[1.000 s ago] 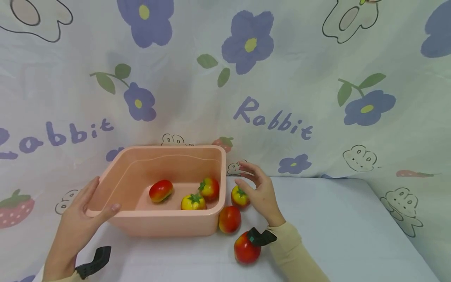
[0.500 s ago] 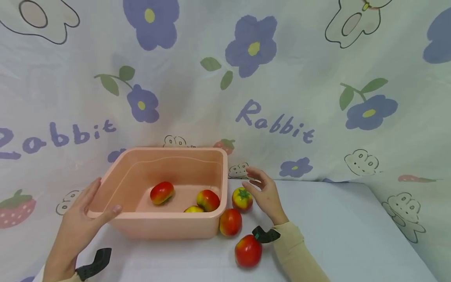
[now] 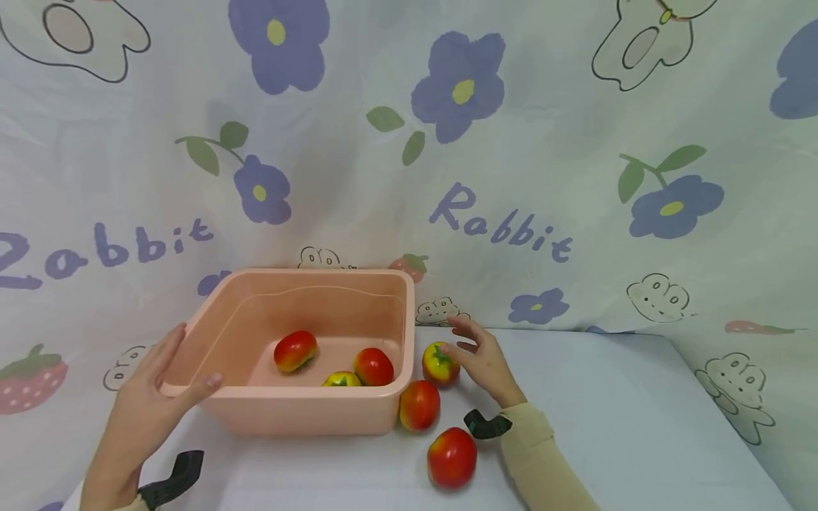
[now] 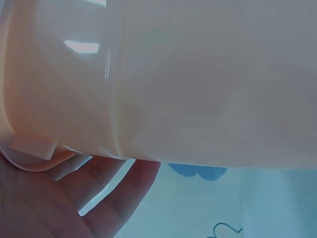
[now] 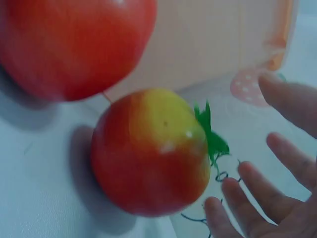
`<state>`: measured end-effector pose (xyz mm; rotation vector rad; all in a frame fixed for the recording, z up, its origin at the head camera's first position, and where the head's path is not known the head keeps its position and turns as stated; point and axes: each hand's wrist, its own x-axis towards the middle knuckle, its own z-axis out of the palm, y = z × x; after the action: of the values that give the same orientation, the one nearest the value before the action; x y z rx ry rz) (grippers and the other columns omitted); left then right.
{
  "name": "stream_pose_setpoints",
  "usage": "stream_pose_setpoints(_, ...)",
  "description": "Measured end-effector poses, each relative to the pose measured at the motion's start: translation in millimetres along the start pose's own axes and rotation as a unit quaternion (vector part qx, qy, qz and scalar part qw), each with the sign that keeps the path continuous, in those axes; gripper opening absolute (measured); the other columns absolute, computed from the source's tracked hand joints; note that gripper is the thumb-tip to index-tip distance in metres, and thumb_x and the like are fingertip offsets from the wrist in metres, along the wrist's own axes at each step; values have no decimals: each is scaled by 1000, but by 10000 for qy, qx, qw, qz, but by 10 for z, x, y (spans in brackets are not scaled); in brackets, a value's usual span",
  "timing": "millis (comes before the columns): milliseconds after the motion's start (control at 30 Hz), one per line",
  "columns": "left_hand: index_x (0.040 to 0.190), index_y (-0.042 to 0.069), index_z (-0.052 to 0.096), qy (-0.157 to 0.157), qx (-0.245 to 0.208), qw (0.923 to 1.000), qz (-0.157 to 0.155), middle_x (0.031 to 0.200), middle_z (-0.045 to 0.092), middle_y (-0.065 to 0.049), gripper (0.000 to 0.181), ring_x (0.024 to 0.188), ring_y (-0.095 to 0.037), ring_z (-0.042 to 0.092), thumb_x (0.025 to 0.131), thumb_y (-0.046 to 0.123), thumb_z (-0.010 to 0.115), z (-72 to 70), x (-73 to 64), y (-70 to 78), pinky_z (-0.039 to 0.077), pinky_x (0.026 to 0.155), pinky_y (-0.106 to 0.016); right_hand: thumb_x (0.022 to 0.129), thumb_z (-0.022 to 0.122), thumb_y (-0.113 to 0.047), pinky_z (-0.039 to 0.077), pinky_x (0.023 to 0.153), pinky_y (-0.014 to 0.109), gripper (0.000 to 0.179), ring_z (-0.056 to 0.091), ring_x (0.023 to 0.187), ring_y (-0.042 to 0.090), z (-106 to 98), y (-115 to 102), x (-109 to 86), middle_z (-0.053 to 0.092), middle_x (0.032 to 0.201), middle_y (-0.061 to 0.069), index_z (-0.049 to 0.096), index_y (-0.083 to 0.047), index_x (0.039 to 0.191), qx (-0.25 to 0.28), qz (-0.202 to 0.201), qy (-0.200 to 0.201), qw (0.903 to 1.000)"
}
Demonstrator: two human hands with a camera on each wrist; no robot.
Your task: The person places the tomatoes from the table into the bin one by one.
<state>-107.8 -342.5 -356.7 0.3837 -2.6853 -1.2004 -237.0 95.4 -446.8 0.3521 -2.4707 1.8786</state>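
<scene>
Right hand [image 3: 486, 365] has dipped nearer the far tomato [image 3: 442, 370] on the counter [image 3: 607, 426] beside the box [image 3: 307, 415]; left hand [image 3: 139, 401] lies spread against the box. Left wrist: straight fingers [image 4: 141, 181] touch it. Right wrist: loose fingers [image 5: 265, 187] hold nothing, near the far tomato's leaves [image 5: 212, 135].

Rabbit-and-flower-print backdrop [image 3: 358, 177] behind pale tabletop [image 3: 626, 404].

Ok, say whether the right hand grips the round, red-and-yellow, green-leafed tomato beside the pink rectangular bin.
No, the right hand has its fingers spread, none curled round the tomato.
</scene>
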Motion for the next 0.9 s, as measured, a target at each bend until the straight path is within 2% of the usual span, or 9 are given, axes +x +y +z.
stream_pose_setpoints(300,162,25,0,6,-34,9999,114,166,5,-23,106,134,-62,29,89,43,75,-5,-9,-14,32,96,-81,81,85,-24,46,108,52,74,51,131,33,-17,113,13,51,149,12,52,-12,146,-67,534,-702,9961)
stream_pose_setpoints(533,162,24,0,-14,-68,9999,105,166,6,-23,107,135,-61,29,89,43,75,-11,-4,-8,33,95,-81,78,88,-26,51,102,54,80,51,130,35,-23,148,5,50,149,10,51,-14,148,-157,671,-935,9932)
stream_pose_setpoints(900,162,26,-1,-9,-30,10000,41,166,5,-23,107,135,-61,29,89,45,75,-9,-2,-23,32,94,-82,77,88,-25,55,98,49,80,56,117,28,0,187,-18,60,130,7,51,-14,146,-631,774,-1288,9866)
